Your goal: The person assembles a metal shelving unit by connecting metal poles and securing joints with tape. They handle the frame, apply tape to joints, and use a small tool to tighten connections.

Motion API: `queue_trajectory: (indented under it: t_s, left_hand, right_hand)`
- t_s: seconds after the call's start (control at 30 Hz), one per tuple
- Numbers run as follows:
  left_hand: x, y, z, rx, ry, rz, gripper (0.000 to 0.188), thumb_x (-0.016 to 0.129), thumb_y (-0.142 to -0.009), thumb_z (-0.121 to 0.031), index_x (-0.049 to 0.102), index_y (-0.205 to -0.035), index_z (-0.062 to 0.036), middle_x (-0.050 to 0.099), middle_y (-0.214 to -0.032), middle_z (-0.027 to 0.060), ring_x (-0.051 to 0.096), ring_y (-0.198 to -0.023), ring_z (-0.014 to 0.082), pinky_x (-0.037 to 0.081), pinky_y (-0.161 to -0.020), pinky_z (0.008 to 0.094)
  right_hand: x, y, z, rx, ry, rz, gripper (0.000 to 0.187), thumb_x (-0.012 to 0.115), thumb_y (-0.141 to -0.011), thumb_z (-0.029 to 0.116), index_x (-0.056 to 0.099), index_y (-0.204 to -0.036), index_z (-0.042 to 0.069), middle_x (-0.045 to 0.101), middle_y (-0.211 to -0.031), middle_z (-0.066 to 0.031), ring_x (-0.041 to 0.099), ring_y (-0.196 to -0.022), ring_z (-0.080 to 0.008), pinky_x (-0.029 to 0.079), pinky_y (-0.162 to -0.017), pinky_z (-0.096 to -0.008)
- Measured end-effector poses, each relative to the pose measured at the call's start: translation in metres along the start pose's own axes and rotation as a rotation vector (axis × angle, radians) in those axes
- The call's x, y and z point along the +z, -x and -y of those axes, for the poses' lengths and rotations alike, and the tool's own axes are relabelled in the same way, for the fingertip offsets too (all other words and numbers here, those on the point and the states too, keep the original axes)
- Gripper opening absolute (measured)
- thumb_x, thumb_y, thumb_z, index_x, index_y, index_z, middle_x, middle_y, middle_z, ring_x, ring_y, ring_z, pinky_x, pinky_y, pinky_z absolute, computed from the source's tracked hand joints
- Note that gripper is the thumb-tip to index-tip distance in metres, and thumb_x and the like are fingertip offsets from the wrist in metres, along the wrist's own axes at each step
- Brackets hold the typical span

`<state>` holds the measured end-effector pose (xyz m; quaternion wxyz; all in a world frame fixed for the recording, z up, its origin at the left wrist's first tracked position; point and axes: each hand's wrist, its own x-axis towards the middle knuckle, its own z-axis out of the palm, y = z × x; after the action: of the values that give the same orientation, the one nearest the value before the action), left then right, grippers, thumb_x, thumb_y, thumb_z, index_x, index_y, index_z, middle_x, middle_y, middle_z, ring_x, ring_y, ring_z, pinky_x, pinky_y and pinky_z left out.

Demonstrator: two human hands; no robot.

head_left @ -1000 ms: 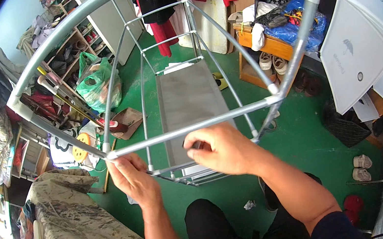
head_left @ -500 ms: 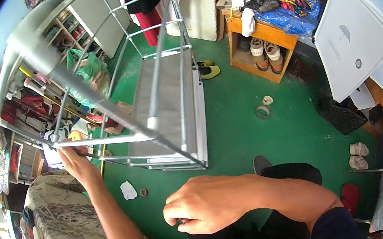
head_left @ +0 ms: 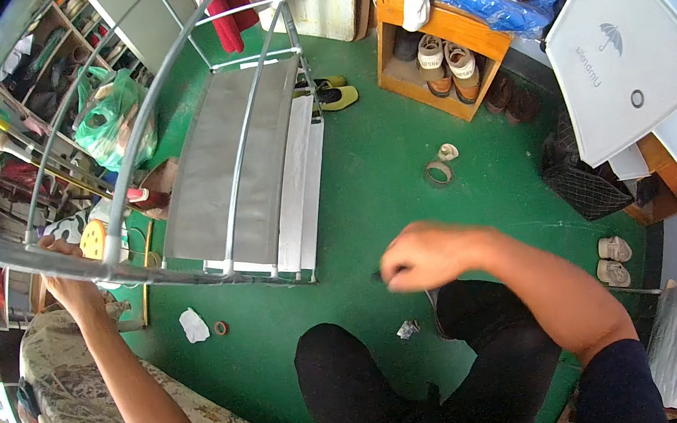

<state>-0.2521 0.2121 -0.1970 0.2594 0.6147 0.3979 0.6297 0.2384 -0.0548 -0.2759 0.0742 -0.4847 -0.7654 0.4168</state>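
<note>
A rack of grey metal tubes [head_left: 236,196] with a grey fabric shelf [head_left: 232,140] stands at a tilt in front of me on the left. My left hand [head_left: 75,290] grips a tube at its near left corner, the fingers partly behind the metal. Out over the floor, to the right of the rack, is my right hand [head_left: 432,254], slightly blurred and apart from the rack. Its fingers are curled closed; a small dark bit shows at the fingertips, too little to name.
Tape rolls [head_left: 439,173], a white scrap [head_left: 194,325] and crumpled foil [head_left: 408,329] lie on the green floor. A wooden cabinet [head_left: 449,15] holds shoes. A camouflage cover [head_left: 75,382] is at left, a green bag [head_left: 114,118] behind the rack, white panels [head_left: 625,50] at right.
The rack's near end and my left hand have shifted left and lower in view. My right hand has moved right and farther out, uncovering the foil. The whole view has shifted somewhat.
</note>
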Motion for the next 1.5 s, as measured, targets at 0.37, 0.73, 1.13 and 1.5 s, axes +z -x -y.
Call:
queue_trajectory:
  t_s: [0.37, 0.73, 1.13, 1.5]
  left_hand:
    - [0.016, -0.005, 0.007, -0.050, -0.231, -0.164, 0.025, 0.045, -0.109, -0.031, 0.048, -0.098, -0.0086, 0.045, -0.084, 0.0012, 0.045, -0.076, 0.0132, 0.043, -0.069, 0.0298]
    - [-0.034, -0.028, 0.032, 0.031, -0.537, -0.256, 0.016, 0.043, -0.105, -0.012, 0.041, -0.090, -0.0069, 0.037, -0.082, 0.0014, 0.038, -0.073, 0.0134, 0.036, -0.067, 0.0279]
    - [-0.020, -0.013, 0.013, 0.003, -0.638, -0.325, 0.014, 0.042, -0.110, -0.015, 0.046, -0.105, -0.0029, 0.036, -0.085, 0.0018, 0.035, -0.075, 0.0141, 0.039, -0.071, 0.0306]
    - [0.016, 0.008, 0.007, 0.001, -0.444, -0.369, 0.036, 0.040, -0.110, -0.018, 0.043, -0.140, 0.0011, 0.058, -0.124, 0.0147, 0.057, -0.116, 0.0238, 0.046, -0.103, 0.0334]
  right_hand:
    - [0.201, 0.108, -0.349, 0.867, 0.134, -0.276, 0.029, 0.063, -0.085, 0.030, 0.073, -0.104, 0.010, 0.072, -0.096, -0.0221, 0.070, -0.092, -0.0412, 0.054, -0.081, -0.0527]
    - [0.126, 0.068, -0.440, 0.809, -0.017, -0.685, 0.026, 0.069, -0.088, 0.026, 0.071, -0.106, 0.007, 0.071, -0.096, -0.0231, 0.070, -0.091, -0.0396, 0.056, -0.078, -0.0535]
    - [0.066, 0.002, -0.545, 0.624, 0.274, -1.026, 0.047, 0.080, -0.078, 0.007, 0.063, -0.122, 0.008, 0.052, -0.126, -0.0195, 0.054, -0.119, -0.0398, 0.047, -0.102, -0.0480]
    - [0.044, -0.010, -0.538, 0.676, 0.165, -0.933, 0.030, 0.071, -0.086, 0.008, 0.069, -0.114, 0.001, 0.062, -0.111, -0.0189, 0.063, -0.100, -0.0361, 0.052, -0.088, -0.0428]
